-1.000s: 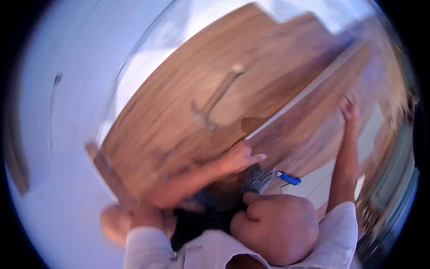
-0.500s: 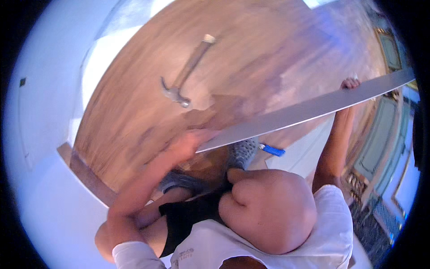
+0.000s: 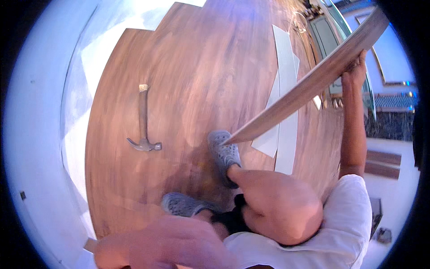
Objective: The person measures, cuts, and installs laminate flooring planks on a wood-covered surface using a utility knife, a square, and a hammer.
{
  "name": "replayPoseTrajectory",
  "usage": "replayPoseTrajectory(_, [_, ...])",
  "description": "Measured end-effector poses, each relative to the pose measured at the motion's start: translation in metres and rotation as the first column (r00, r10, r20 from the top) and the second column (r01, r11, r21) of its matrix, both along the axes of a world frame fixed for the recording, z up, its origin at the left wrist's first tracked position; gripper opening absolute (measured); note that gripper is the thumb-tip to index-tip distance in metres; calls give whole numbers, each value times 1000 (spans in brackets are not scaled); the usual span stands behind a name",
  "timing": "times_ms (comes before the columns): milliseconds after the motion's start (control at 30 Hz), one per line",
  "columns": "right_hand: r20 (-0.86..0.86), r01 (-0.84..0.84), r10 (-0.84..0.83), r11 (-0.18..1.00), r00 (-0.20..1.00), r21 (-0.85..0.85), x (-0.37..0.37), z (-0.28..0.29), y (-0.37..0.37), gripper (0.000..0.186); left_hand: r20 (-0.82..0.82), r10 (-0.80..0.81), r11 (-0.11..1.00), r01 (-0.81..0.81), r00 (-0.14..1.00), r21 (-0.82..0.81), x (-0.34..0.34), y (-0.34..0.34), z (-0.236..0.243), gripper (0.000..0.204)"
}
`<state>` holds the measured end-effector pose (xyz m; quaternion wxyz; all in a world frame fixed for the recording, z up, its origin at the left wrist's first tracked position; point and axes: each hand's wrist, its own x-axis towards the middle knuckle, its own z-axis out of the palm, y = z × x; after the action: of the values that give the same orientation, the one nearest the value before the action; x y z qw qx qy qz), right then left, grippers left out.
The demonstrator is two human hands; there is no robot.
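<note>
My right hand, at the end of a raised arm, is closed on the far part of a long wood-grain floor plank. The plank slants up to the right, and its near end is over my grey clog; I cannot tell if they touch. My left arm is bent close at the lower left, blurred, and its fingers cannot be made out. A claw hammer with a wooden handle lies on the wood-look floor, left of my feet.
Pale planks lie on the floor beneath and beyond the held plank. The laid floor ends in a stepped edge beside a white surface at the upper left. A white wall runs along the left. Green panelled furniture stands at the upper right.
The plank has swung up at its far end and turned from its grey face to its wood-grain face. My left hand has left its near end and drawn back toward my body.
</note>
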<state>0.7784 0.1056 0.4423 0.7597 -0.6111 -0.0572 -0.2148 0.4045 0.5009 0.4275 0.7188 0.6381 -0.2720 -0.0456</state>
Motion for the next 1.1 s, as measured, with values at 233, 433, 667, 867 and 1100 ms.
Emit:
replayPoseTrajectory(233, [0, 354, -355, 933, 935, -60, -78, 43, -111, 57, -75, 38, 585, -83, 996, -807, -26, -55, -11, 13])
replayPoseTrajectory(433, [62, 537, -536, 821, 842, -195, -146, 95, -183, 55, 99, 352, 384, -47, 931, -922, -26, -92, -3, 15])
replayPoseTrajectory(667, [4, 436, -467, 822, 884, -365, -146, 55, -158, 52, 271, 711, 262, 114, 648, -958, -15, -107, -17, 9])
replayPoseTrajectory(867, [-31, 324, -402, 779, 915, -537, -104, 4, -170, 58, 201, -158, 678, 254, 967, -690, -19, -63, -36, 14])
replayPoseTrajectory(1100, [-94, 129, -224, 804, 970, -580, -20, -84, -144, 63, -115, -176, 915, 119, 978, -386, -13, -72, -35, 32])
